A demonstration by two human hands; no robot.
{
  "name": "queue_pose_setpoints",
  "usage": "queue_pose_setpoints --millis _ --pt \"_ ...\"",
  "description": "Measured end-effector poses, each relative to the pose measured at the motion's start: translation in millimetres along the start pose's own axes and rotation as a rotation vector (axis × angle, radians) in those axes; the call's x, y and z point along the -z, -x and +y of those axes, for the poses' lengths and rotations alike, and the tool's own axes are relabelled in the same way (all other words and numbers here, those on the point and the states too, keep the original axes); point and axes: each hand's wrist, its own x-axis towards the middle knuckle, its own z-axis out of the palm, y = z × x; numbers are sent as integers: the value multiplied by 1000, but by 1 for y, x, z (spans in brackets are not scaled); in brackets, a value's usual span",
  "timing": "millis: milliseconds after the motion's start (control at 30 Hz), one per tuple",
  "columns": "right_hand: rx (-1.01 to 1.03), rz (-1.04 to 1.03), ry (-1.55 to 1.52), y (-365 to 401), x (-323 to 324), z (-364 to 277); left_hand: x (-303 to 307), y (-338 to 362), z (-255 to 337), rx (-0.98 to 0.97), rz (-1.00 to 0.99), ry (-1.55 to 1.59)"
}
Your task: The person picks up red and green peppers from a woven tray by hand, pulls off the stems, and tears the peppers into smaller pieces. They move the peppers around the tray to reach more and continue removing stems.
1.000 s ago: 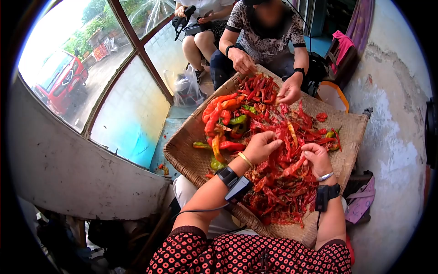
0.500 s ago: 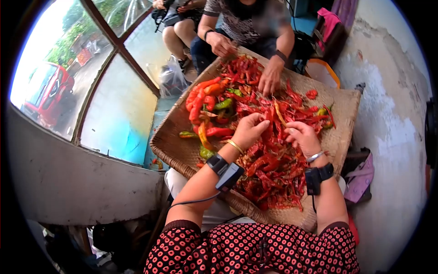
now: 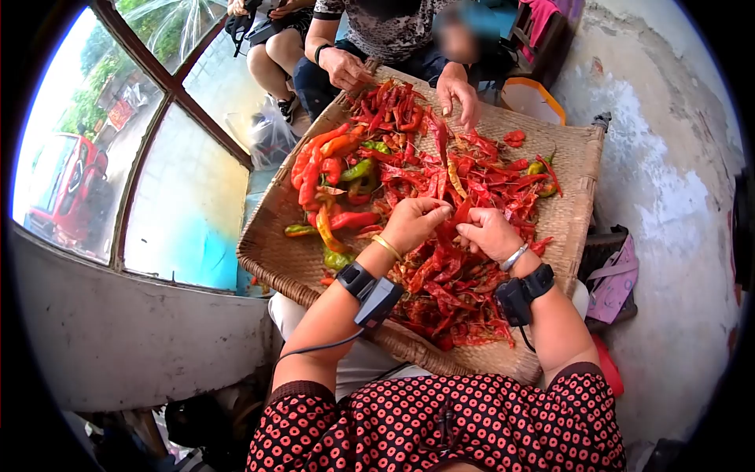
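My left hand (image 3: 417, 226) is closed in a pinch over the middle of the pile, its fingertips at the edge of a red chili pepper (image 3: 462, 211). From the other side, my right hand (image 3: 491, 236) pinches the same pepper between thumb and bent fingers. A thin yellowish chili (image 3: 456, 179) is just beyond my fingertips. Under both hands spreads a heap of wrinkled, dried-looking red chilies (image 3: 448, 287), in a woven bamboo tray (image 3: 570, 236). Smooth, fresher red peppers (image 3: 309, 179) and a few green ones (image 3: 360, 169) are at the tray's left side.
Across the tray sits a person whose one hand (image 3: 346, 69) is at the far corner and other hand (image 3: 458, 96) hovers over the chilies. A window (image 3: 185, 189) is at left, a rough wall (image 3: 668, 197) at right. Wrist devices (image 3: 379, 301) with cables are strapped on my forearms.
My hands have come closer together around a red pepper. The yellowish chili, near my right fingertips before, is now beyond them. The other person's right-side hand has lifted off the pile. The view has shifted.
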Motion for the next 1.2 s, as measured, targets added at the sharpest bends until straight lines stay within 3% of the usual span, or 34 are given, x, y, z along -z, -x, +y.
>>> queue_pose_setpoints --millis 100,167,233,300,367,500,567,700,800,867,933,967,1000,1033,1100,1167,1200 --pt "-16 137 -100 -1 16 1 9 -4 -1 40 27 -123" --pt "157 336 -499 -8 31 15 10 -2 5 54 22 -137" --pt "121 507 -734 -8 40 15 9 -3 7 89 28 -109" --pt "-56 432 -544 -10 42 23 7 -4 7 94 24 -79" --pt "-41 307 -259 -12 29 24 6 -1 15 154 41 -30" --pt "139 -16 -27 -7 1 11 8 -1 14 174 85 79" --pt "162 -60 -15 -6 -10 22 10 1 13 201 25 241" --pt "89 -221 220 -1 -6 6 11 1 9 222 -98 250" --pt "43 -266 343 -3 1 4 10 0 9 152 -49 81" --pt "9 -84 39 -3 6 -1 15 -3 4 100 12 1" --pt "55 126 -274 -10 23 11 21 -4 5 -166 178 -646" --pt "100 231 -471 -17 32 23 21 -5 4 -171 181 -647" --pt "56 323 -456 -16 36 16 21 -5 2 -204 219 -725" --pt "3 449 -357 -18 38 21 21 -5 -1 -235 258 -804" --pt "-90 332 -6 -15 45 27 22 -3 -8 -261 262 -940" --pt "25 253 589 -14 44 36 19 -2 -13 -256 283 -1247" --pt "-65 220 731 -9 36 20 17 -1 -11 -146 223 -1271"
